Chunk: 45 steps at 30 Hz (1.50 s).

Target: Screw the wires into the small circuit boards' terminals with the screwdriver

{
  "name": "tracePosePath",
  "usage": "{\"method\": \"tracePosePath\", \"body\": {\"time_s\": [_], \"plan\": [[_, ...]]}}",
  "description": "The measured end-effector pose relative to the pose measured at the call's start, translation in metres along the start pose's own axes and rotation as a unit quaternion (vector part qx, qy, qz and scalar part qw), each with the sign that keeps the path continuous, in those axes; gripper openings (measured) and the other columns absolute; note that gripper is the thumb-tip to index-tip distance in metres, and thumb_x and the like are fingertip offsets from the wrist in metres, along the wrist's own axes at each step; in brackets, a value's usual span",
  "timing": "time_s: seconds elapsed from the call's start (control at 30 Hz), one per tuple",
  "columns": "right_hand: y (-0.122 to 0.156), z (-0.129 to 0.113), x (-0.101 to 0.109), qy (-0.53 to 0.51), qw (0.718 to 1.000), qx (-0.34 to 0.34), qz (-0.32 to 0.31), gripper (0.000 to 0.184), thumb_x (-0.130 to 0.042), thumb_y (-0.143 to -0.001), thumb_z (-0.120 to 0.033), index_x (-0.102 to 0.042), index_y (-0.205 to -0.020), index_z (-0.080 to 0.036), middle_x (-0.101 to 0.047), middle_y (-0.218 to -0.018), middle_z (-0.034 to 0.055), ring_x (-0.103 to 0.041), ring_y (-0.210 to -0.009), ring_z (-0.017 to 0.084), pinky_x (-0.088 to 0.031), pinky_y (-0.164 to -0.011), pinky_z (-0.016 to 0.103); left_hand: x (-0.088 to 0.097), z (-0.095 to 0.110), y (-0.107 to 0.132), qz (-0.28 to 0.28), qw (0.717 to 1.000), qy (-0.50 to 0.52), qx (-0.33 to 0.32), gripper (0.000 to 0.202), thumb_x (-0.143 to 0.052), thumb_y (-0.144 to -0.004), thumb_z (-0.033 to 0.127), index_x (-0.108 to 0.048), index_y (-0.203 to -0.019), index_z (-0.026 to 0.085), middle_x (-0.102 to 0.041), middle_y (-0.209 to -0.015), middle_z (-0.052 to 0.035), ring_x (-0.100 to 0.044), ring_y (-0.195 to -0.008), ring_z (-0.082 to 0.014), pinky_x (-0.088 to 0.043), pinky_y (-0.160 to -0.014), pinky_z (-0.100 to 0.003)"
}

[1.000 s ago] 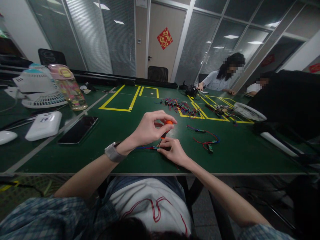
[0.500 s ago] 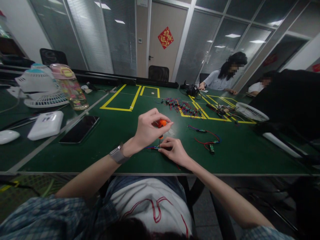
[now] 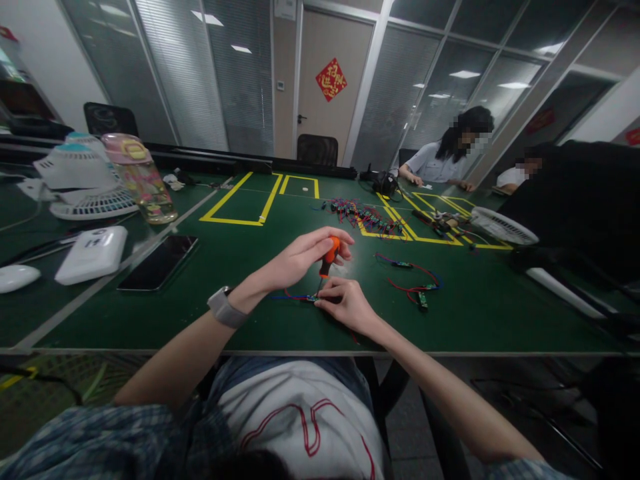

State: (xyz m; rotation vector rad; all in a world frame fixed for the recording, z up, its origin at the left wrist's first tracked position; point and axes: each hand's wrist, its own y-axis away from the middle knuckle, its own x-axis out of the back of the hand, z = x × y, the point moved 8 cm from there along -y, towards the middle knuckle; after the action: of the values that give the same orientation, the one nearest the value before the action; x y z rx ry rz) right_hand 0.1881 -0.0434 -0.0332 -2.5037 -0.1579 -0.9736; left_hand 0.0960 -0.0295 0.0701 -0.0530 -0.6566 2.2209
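Observation:
My left hand [image 3: 305,257] is wrapped round the orange-and-black handle of a screwdriver [image 3: 330,252], which stands nearly upright. Its thin shaft points down at a small green circuit board [image 3: 313,299] lying on the table. The fingers of my right hand [image 3: 347,303] pinch the board's right end and partly cover it. Blue and red wires run out from the board to the left, and a red wire shows below my right hand. Whether the screwdriver's tip touches the board is too small to tell.
To the right lie loose wired circuit boards [image 3: 423,299]. Farther back is a heap of wired boards [image 3: 367,217] near yellow tape outlines. A phone [image 3: 159,263], a white box [image 3: 93,255], a bottle [image 3: 143,180] and a fan [image 3: 85,180] stand left. A co-worker [image 3: 445,157] sits across the table.
My left hand has changed its hold on the screwdriver, its fingers shifting round the handle and the wrist dropping lower left. The handle leans slightly right. My right hand has stayed at the board.

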Motion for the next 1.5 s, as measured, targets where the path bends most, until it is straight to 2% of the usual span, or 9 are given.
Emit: {"method": "tracePosePath", "body": {"time_s": [0.07,0.27,0.4,0.53,0.67,0.9,1.2,1.5], "plan": [[-0.001,-0.001,0.000,0.013,1.000,-0.002,-0.007,0.006,-0.074,-0.076,-0.013,-0.079,-0.077,-0.016,-0.068,-0.075,0.0037,-0.061,-0.065,0.013,-0.047,-0.062,0.025,0.005,0.002,-0.001,-0.019,0.999,-0.025,0.004,0.028,-0.049,-0.097,0.033,-0.062,-0.113,0.014,-0.068,-0.099,-0.0099,-0.065,-0.090,-0.0167,-0.052,-0.075,-0.026],[-0.005,-0.009,0.001,0.038,0.998,-0.011,-0.050,0.007,-0.070,-0.073,-0.009,-0.070,-0.076,-0.016,-0.064,-0.076,0.0017,-0.057,-0.066,0.013,-0.045,-0.063,0.024,0.004,0.013,-0.001,-0.011,0.998,-0.062,-0.008,0.021,-0.048,-0.097,0.026,-0.065,-0.103,0.013,-0.070,-0.098,-0.0091,-0.065,-0.085,-0.0142,-0.053,-0.078,-0.026],[-0.010,-0.013,0.004,0.001,0.998,-0.005,-0.068,0.022,-0.065,-0.068,-0.007,-0.057,-0.085,-0.018,-0.059,-0.076,-0.0023,-0.055,-0.065,0.012,-0.043,-0.060,0.022,0.002,0.015,-0.001,-0.009,0.997,-0.076,-0.013,0.020,-0.048,-0.096,0.022,-0.065,-0.101,0.014,-0.071,-0.097,-0.0089,-0.065,-0.086,-0.0143,-0.053,-0.079,-0.026],[-0.017,-0.012,0.001,0.001,0.993,0.002,-0.116,0.026,-0.060,-0.065,-0.006,-0.049,-0.085,-0.019,-0.060,-0.077,-0.0016,-0.056,-0.065,0.012,-0.043,-0.059,0.023,0.003,0.015,0.000,-0.003,0.997,-0.078,-0.015,0.019,-0.047,-0.096,0.020,-0.064,-0.101,0.014,-0.070,-0.096,-0.0080,-0.065,-0.085,-0.0136,-0.053,-0.079,-0.025],[-0.024,-0.013,-0.005,0.013,0.986,0.013,-0.163,0.026,-0.061,-0.063,-0.007,-0.047,-0.081,-0.019,-0.055,-0.069,-0.0034,-0.051,-0.058,0.011,-0.040,-0.052,0.022,0.001,0.015,0.000,-0.004,0.997,-0.079,-0.018,0.019,-0.047,-0.097,0.020,-0.064,-0.100,0.013,-0.069,-0.094,-0.0074,-0.064,-0.085,-0.0131,-0.052,-0.080,-0.025],[-0.030,-0.021,-0.012,0.028,0.982,0.060,-0.178,0.030,-0.061,-0.057,-0.003,-0.043,-0.073,-0.020,-0.048,-0.069,-0.0041,-0.046,-0.058,0.010,-0.037,-0.049,0.020,-0.003,0.015,0.000,-0.016,0.997,-0.075,-0.012,0.019,-0.047,-0.097,0.022,-0.064,-0.101,0.014,-0.069,-0.097,-0.0078,-0.065,-0.087,-0.0139,-0.052,-0.080,-0.025],[-0.033,-0.014,-0.022,0.046,0.972,0.046,-0.225,0.034,-0.063,-0.055,-0.005,-0.040,-0.073,-0.020,-0.046,-0.069,-0.0047,-0.044,-0.058,0.009,-0.035,-0.047,0.020,-0.004,0.012,0.001,-0.020,0.997,-0.069,-0.008,0.019,-0.047,-0.097,0.021,-0.063,-0.101,0.012,-0.068,-0.097,-0.0079,-0.064,-0.088,-0.0135,-0.053,-0.079,-0.024],[-0.035,-0.018,-0.021,0.075,0.971,0.061,-0.219,0.037,-0.063,-0.053,-0.004,-0.038,-0.073,-0.021,-0.045,-0.076,-0.0024,-0.043,-0.067,0.012,-0.036,-0.053,0.022,0.004,0.018,0.006,-0.005,0.995,-0.095,-0.022,0.021,-0.047,-0.097,0.023,-0.065,-0.104,0.013,-0.065,-0.107,-0.0093,-0.066,-0.088,-0.0142,-0.055,-0.080,-0.026]]}}
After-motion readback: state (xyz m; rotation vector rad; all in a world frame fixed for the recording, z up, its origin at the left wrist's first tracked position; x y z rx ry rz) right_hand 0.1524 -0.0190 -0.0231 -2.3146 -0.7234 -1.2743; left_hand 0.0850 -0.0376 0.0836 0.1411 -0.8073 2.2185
